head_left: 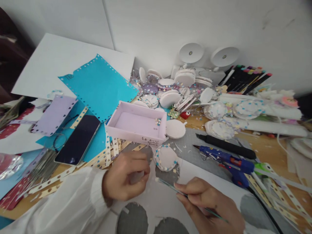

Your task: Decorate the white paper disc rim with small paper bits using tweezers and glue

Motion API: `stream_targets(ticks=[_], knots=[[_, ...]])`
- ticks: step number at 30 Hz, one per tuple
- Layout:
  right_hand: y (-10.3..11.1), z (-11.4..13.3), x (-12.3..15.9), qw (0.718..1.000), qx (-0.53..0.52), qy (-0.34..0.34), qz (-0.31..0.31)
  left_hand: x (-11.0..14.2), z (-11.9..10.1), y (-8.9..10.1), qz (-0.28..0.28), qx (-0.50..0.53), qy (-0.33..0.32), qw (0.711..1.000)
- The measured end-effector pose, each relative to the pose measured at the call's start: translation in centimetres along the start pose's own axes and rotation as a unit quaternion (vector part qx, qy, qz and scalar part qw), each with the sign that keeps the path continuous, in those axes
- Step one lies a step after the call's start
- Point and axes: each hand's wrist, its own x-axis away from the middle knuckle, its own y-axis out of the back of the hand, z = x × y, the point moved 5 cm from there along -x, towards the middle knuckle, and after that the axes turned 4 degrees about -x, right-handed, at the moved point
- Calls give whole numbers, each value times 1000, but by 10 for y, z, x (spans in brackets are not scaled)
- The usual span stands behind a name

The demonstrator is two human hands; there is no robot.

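My right hand [211,206] pinches a thin greenish stick [170,186] between thumb and fingers. Its pale tip points left and sits just below a white round disc [166,158], whose edge is ringed with small blue and cream star shapes. Left of that disc hovers my left hand [128,175], fingers curled and thumb tip pressed near the index finger; whatever it may hold is too small to see. Beneath both hands lies white paper [151,208] with round holes cut in it, over a grey mat.
Behind my hands stands a lilac open box [136,136] with a few tiny stars inside. A blue glue gun [226,161] and black craft knife [226,146] lie to the right. A phone [78,139] rests at left. Decorated discs [170,99] crowd the back.
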Motion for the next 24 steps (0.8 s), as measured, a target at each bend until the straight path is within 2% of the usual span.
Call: stream_targets(ticks=[4,8,14,18,24], knots=[[0,2,1,1000,-8,-8,-18,1,-4,6,-42,58,1,997],[-2,2,3,999,-13,-19,-34,0,-7,5,-34,96,23,995],[-1,-1,4,998,-23,1,-57,-1,-8,-2,-28,130,30,991],[-2,-2,2,998,-39,14,-38,1,-7,-6,-22,160,41,986],[3,-2,2,996,-62,5,-60,1,-7,-5,-28,199,47,978]])
